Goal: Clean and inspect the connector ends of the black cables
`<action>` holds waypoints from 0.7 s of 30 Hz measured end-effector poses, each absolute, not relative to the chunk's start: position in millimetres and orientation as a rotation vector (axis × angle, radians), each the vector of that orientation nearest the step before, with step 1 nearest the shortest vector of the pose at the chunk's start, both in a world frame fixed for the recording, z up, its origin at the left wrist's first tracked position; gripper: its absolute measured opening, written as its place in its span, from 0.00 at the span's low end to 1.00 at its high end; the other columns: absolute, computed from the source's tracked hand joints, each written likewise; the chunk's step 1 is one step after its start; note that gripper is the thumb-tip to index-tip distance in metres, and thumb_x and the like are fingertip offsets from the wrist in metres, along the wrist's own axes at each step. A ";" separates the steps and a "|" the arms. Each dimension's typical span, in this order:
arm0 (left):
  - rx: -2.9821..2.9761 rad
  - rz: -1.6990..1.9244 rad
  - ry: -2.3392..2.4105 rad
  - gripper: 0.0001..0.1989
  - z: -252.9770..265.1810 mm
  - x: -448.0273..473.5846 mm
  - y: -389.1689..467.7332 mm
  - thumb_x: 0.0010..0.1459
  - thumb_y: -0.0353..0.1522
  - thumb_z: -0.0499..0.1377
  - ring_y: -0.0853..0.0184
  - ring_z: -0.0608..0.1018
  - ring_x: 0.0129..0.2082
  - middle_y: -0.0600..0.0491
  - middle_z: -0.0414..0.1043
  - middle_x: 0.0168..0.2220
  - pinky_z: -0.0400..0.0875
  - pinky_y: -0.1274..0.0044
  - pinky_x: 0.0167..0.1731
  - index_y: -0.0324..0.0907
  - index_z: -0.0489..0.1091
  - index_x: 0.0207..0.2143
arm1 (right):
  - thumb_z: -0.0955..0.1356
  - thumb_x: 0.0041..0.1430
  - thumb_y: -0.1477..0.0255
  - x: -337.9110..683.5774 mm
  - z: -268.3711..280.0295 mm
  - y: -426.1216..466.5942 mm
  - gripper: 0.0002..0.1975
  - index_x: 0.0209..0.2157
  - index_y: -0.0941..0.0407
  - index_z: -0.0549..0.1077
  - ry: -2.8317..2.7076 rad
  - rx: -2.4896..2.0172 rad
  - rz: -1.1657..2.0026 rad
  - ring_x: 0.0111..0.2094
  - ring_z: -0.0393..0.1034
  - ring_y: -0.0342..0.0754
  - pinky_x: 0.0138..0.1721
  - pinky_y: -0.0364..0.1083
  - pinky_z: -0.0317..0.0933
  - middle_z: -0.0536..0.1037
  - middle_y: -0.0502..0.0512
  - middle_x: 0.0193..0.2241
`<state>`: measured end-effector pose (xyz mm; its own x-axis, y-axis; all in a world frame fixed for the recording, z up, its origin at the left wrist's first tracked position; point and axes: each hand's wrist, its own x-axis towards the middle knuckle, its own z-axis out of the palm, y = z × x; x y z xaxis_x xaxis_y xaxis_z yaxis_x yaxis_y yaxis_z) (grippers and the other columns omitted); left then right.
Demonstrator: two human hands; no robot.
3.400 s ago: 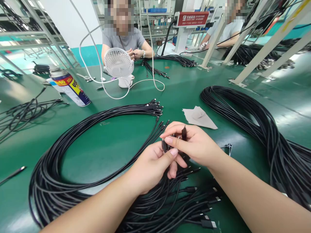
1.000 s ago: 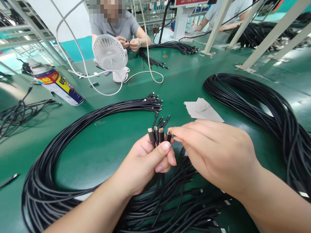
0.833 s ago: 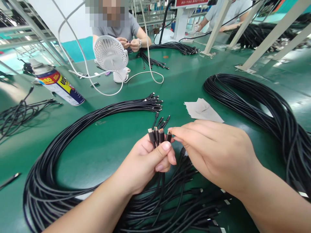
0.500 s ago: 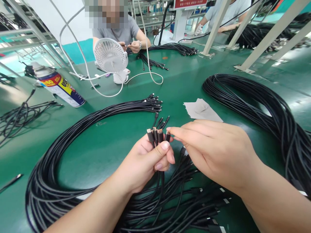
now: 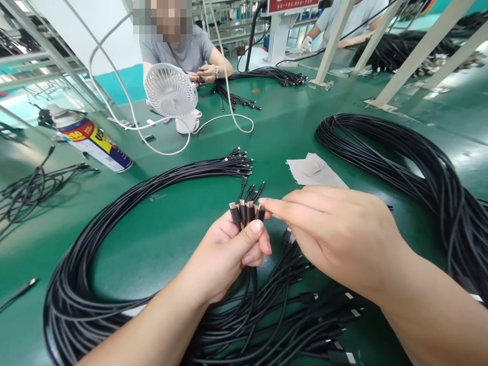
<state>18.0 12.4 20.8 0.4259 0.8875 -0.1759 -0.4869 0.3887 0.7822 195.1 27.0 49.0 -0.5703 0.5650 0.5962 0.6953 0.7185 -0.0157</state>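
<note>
Fingers of the left hand (image 5: pixel 238 249) grasp four slim black cable plugs with metal tips (image 5: pixel 250 213), fanned upright above the green tabletop (image 5: pixel 152 239). The right hand (image 5: pixel 339 229) meets the rightmost plug — whether pinching it cannot be told. A looped bundle of black cables (image 5: pixel 72 264) runs beneath the left forearm (image 5: pixel 156 320). Beyond the hands lies a crumpled pale scrap (image 5: pixel 310 172); farther off, a round white fan (image 5: pixel 170 91) partly blocks a grey-shirted co-worker (image 5: pixel 177 48).

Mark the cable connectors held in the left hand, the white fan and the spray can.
Cable connectors (image 5: pixel 250 214): head view, black housing of the third from image left.
White fan (image 5: pixel 171 91): head view, round grille.
Spray can (image 5: pixel 95 141): head view, middle of its printed side.
</note>
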 end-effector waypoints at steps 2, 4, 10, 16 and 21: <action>0.723 0.962 0.650 0.04 20.6 18.2 12.5 0.61 0.30 0.59 0.81 0.57 0.16 0.58 0.69 0.22 0.52 0.83 0.19 0.37 0.68 0.37 | 0.61 0.61 0.81 195.4 49.5 27.1 0.16 0.43 0.59 0.79 -2.347 -0.960 -0.300 0.31 0.75 0.47 0.27 0.46 0.60 0.82 0.51 0.32; 0.724 0.965 0.647 0.03 20.7 18.3 12.9 0.61 0.30 0.59 0.81 0.58 0.16 0.57 0.69 0.22 0.52 0.84 0.19 0.37 0.69 0.36 | 0.62 0.62 0.81 195.7 49.7 27.2 0.16 0.44 0.58 0.79 -2.355 -0.971 -0.310 0.31 0.75 0.47 0.27 0.46 0.60 0.82 0.51 0.32; 0.700 0.974 0.635 0.04 20.6 18.1 13.7 0.62 0.30 0.58 0.81 0.56 0.16 0.58 0.68 0.22 0.52 0.84 0.19 0.37 0.70 0.38 | 0.62 0.61 0.81 194.8 48.1 27.0 0.16 0.43 0.57 0.79 -2.355 -1.005 -0.358 0.30 0.75 0.47 0.26 0.47 0.59 0.82 0.50 0.32; 0.687 0.976 0.631 0.06 20.7 18.4 13.7 0.62 0.31 0.58 0.81 0.56 0.16 0.58 0.68 0.22 0.51 0.83 0.18 0.37 0.70 0.39 | 0.61 0.62 0.78 192.0 48.3 26.5 0.14 0.43 0.57 0.77 -2.293 -1.104 -0.119 0.31 0.75 0.47 0.28 0.45 0.61 0.81 0.52 0.34; 0.733 0.939 0.658 0.09 23.1 20.2 12.9 0.60 0.33 0.61 0.80 0.55 0.15 0.59 0.64 0.18 0.50 0.82 0.18 0.36 0.68 0.29 | 0.65 0.63 0.72 190.0 53.1 28.9 0.07 0.40 0.54 0.75 -2.127 -1.161 0.510 0.31 0.74 0.42 0.29 0.40 0.63 0.80 0.48 0.34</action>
<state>20.2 12.9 23.1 0.4380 0.8811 -0.1784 -0.4688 0.3932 0.7910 190.0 28.9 53.1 -0.3944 0.8464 0.3578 0.5923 0.5318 -0.6053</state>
